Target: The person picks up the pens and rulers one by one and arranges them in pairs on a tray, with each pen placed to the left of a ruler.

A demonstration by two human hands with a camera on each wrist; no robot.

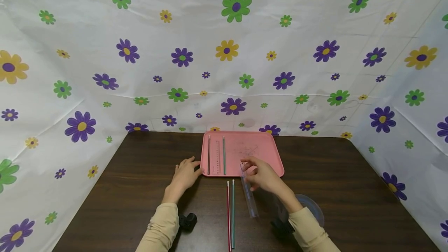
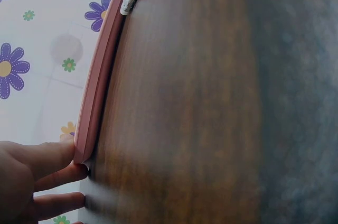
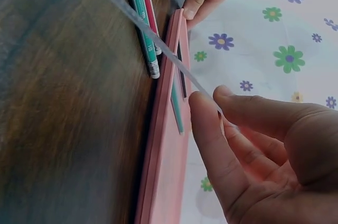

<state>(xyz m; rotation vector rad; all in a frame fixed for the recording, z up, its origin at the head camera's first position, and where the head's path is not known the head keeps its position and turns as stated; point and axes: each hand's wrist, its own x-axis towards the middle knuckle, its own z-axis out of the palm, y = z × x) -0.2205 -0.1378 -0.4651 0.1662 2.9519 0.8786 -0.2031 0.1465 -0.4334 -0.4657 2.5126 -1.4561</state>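
A pink tray (image 1: 259,147) lies at the far side of the table. On its left part are a dark pencil (image 1: 209,154), a clear ruler (image 1: 217,158) and a green pencil (image 1: 224,154), side by side. My left hand (image 1: 185,173) holds the tray's near left corner, thumb on the rim (image 2: 87,129). Between thumb and index finger, my right hand (image 1: 263,174) pinches another transparent ruler (image 1: 250,199), seen nearly edge-on in the right wrist view. Its far end is over the tray's near edge; the rest slants toward me.
On the dark wooden table (image 1: 140,186), a red pencil (image 1: 229,217) and a green pencil (image 1: 233,213) lie in front of the tray, eraser ends toward it. A clear round container (image 1: 313,207) is partly behind my right forearm. Flowered cloth (image 1: 196,69) hangs behind the table.
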